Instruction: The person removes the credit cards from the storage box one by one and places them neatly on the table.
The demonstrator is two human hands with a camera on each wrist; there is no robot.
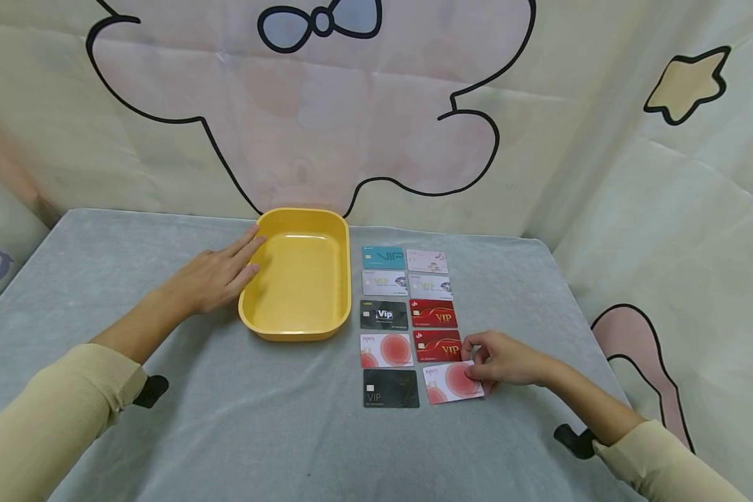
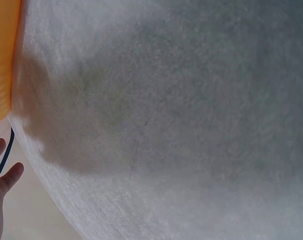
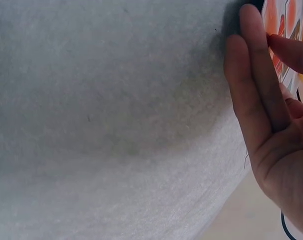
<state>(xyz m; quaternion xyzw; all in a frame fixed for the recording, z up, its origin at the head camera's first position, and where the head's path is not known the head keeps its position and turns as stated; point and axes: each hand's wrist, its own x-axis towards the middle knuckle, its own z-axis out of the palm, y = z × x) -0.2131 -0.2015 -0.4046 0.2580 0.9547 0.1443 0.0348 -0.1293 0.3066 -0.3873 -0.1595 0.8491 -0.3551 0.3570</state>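
Note:
In the head view my left hand (image 1: 222,275) lies with extended fingers against the left rim of a yellow tray (image 1: 295,331). My right hand (image 1: 505,359) pinches the right edge of a white card with pink circles (image 1: 444,385), tilted slightly at the bottom of the right column. Just above it lies a red VIP card (image 1: 437,346), and to its left a black VIP card (image 1: 391,388). Part of my right hand (image 3: 271,95) shows in the right wrist view, with a card's edge by the thumb. The left wrist view catches only some fingers.
Several more cards lie flat in two columns right of the tray, among them a teal VIP card (image 1: 383,257), a dark Vip card (image 1: 384,315) and another pink-circle card (image 1: 386,350). A grey cloth (image 1: 257,418) covers the table; a printed curtain (image 1: 383,139) hangs behind.

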